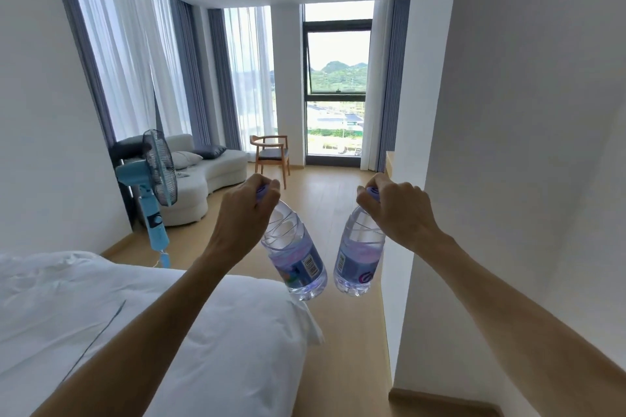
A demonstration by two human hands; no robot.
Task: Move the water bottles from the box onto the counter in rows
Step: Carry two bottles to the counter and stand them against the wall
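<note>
Both arms outstretched, one bottle per hand, held over the wood floor.
Left hand (245, 210) grips the cap of a clear plastic purple-labelled water bottle (295, 256); right hand (398, 210) grips its twin (359, 256); white bed (152, 332) below left, white wall (508, 145) at right.

A: Which colours are seen on the two bottles?

B: Clear plastic with purple-blue labels is shown on the left water bottle (294, 257) and the right water bottle (359, 256); a black-and-white barcode is printed on each, and the caps are lilac.

A: And the furnishings?

B: The standing fan (154, 179) is coloured light blue with a dark grille. White is seen on the duvet (111, 322) and sofa (206, 173), grey-blue on the curtains (223, 78), and pale wood on the floor (342, 332).
</note>
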